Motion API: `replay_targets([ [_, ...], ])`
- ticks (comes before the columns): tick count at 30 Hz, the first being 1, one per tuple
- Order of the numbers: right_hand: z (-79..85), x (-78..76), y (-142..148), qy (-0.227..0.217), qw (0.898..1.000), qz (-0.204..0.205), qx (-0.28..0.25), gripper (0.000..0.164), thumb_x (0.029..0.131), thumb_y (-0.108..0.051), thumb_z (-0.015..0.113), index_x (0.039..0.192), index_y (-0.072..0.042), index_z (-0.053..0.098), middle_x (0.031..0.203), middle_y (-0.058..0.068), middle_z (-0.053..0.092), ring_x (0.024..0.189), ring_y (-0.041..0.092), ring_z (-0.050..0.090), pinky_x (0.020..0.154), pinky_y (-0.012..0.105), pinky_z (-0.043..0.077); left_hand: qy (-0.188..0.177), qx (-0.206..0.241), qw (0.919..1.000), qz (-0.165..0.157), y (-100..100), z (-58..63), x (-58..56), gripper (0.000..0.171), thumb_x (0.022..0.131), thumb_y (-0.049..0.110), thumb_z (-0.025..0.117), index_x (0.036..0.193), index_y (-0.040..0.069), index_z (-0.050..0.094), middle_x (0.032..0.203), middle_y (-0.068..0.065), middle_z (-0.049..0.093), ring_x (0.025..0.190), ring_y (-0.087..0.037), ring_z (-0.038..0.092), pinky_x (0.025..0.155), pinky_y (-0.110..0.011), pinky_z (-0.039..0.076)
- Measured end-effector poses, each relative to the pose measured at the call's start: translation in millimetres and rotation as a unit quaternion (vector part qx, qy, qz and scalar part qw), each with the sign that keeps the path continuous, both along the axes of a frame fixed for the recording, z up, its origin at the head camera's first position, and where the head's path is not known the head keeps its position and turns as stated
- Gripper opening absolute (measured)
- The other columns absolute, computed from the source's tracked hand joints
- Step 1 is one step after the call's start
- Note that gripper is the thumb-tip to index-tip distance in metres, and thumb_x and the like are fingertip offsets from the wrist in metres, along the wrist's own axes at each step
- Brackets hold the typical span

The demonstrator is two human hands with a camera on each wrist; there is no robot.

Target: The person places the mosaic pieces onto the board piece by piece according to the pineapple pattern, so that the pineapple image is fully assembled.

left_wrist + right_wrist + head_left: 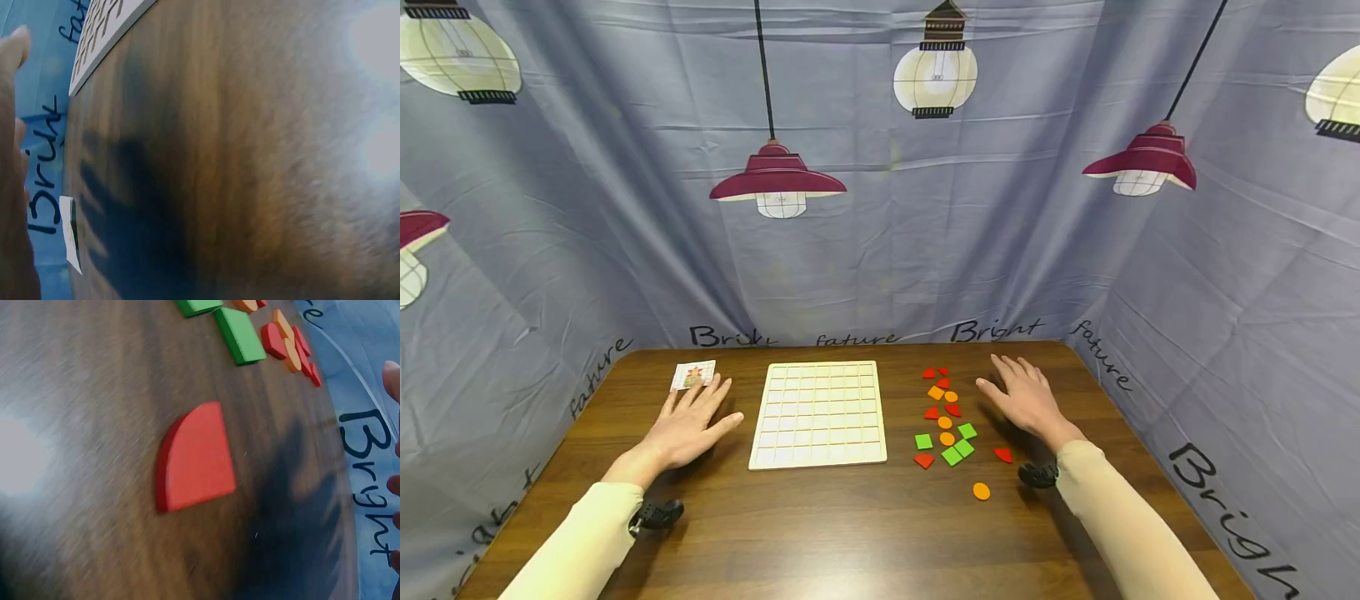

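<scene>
My left hand (681, 432) is held above the table with spread fingers and nothing in it, its fingertips near a small printed card (694, 375). Between the hands lies a pale board (818, 415) marked with a grid of square cells. To its right are scattered flat pieces: red quarter-rounds such as the red piece (199, 459), green squares (923, 442) and orange discs (981, 492). My right hand (1026, 400) hovers beyond these pieces on the right, fingers extended, holding nothing. In the right wrist view only its fingertips show at the edge.
The brown wooden table (820, 533) ends at a grey-blue curtain (865, 275) printed with lamps and lettering, which surrounds the back and both sides. A dark wrist strap device (658, 514) sits on the left wrist, and a similar one (1037, 475) on the right.
</scene>
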State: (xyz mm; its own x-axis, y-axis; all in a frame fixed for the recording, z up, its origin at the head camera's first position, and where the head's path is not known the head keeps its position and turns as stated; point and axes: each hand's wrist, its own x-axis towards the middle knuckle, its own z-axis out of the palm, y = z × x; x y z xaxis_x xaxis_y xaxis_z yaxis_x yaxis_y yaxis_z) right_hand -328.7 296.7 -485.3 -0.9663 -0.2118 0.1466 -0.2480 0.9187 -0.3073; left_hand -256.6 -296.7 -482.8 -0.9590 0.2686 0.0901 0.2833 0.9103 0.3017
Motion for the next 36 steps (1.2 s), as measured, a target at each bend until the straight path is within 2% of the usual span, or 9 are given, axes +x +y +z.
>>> replay_targets([
  [5, -2.8, -11.1, -5, -0.018, 0.999, 0.009, -0.037, 0.084, 0.102, -0.065, 0.042, 0.16, -0.006, 0.03, 0.161, 0.026, 0.032, 0.149, 0.05, 0.019, 0.117, 0.07, 0.011, -0.015, 0.041, 0.9975, -0.056, 10, -8.2, 5.6, 0.087, 0.097, 0.062, 0.057, 0.158, 0.004, 0.034, 0.165, -0.021, 0.025, 0.15, -0.047, 0.021, 0.117, -0.07, 0.007],
  [8, -3.3, -17.1, -8, -0.026, 0.998, 0.016, -0.059, 0.08, 0.103, -0.061, 0.045, 0.16, -0.006, 0.031, 0.159, 0.026, 0.035, 0.148, 0.05, 0.022, 0.116, 0.07, 0.016, -0.018, 0.078, 0.9934, -0.083, 19, -8.4, 11.9, 0.086, 0.091, 0.058, 0.069, 0.153, 0.005, 0.043, 0.163, -0.021, 0.031, 0.149, -0.047, 0.025, 0.118, -0.07, 0.01],
  [11, -4.1, -21.8, -12, -0.032, 0.996, 0.024, -0.074, 0.077, 0.103, -0.058, 0.049, 0.159, -0.007, 0.032, 0.158, 0.025, 0.038, 0.146, 0.049, 0.026, 0.115, 0.069, 0.02, -0.02, 0.1, 0.9895, -0.102, 23, -14.1, 12.5, 0.081, 0.085, 0.058, 0.076, 0.144, 0.008, 0.053, 0.162, -0.019, 0.034, 0.148, -0.047, 0.027, 0.118, -0.069, 0.01],
  [18, -8.4, -31.6, -22, -0.05, 0.992, 0.038, -0.111, 0.065, 0.104, -0.041, 0.058, 0.156, -0.006, 0.04, 0.154, 0.023, 0.044, 0.143, 0.047, 0.033, 0.113, 0.068, 0.028, -0.028, 0.128, 0.9852, -0.111, 24, -18.9, 11.8, 0.07, 0.077, 0.057, 0.084, 0.126, 0.013, 0.06, 0.162, -0.017, 0.036, 0.149, -0.046, 0.026, 0.119, -0.067, 0.008],
  [23, -13.5, -39.0, -26, -0.048, 0.992, 0.034, -0.112, 0.059, 0.104, -0.037, 0.061, 0.152, -0.006, 0.047, 0.147, 0.023, 0.053, 0.136, 0.046, 0.042, 0.11, 0.064, 0.035, -0.036, 0.132, 0.9838, -0.115, 23, -20.1, 8.3, 0.064, 0.076, 0.057, 0.085, 0.119, 0.017, 0.06, 0.162, -0.016, 0.036, 0.15, -0.046, 0.025, 0.119, -0.068, 0.006],
  [31, -18.5, -47.7, -29, -0.032, 0.993, 0.029, -0.108, 0.048, 0.103, -0.03, 0.064, 0.145, -0.007, 0.057, 0.145, 0.02, 0.056, 0.131, 0.045, 0.046, 0.109, 0.064, 0.034, -0.044, 0.134, 0.9831, -0.117, 21, -23.9, 1.5, 0.063, 0.077, 0.056, 0.084, 0.121, 0.018, 0.059, 0.162, -0.015, 0.037, 0.151, -0.045, 0.023, 0.119, -0.068, 0.004],
  [36, -19.6, -50.3, -33, -0.027, 0.993, 0.029, -0.109, 0.044, 0.102, -0.027, 0.065, 0.14, -0.006, 0.062, 0.142, 0.02, 0.058, 0.13, 0.044, 0.047, 0.109, 0.064, 0.033, -0.053, 0.132, 0.9833, -0.113, 19, -26.6, 2.0, 0.062, 0.08, 0.055, 0.083, 0.122, 0.018, 0.059, 0.161, -0.014, 0.038, 0.151, -0.045, 0.024, 0.119, -0.067, 0.004],
])
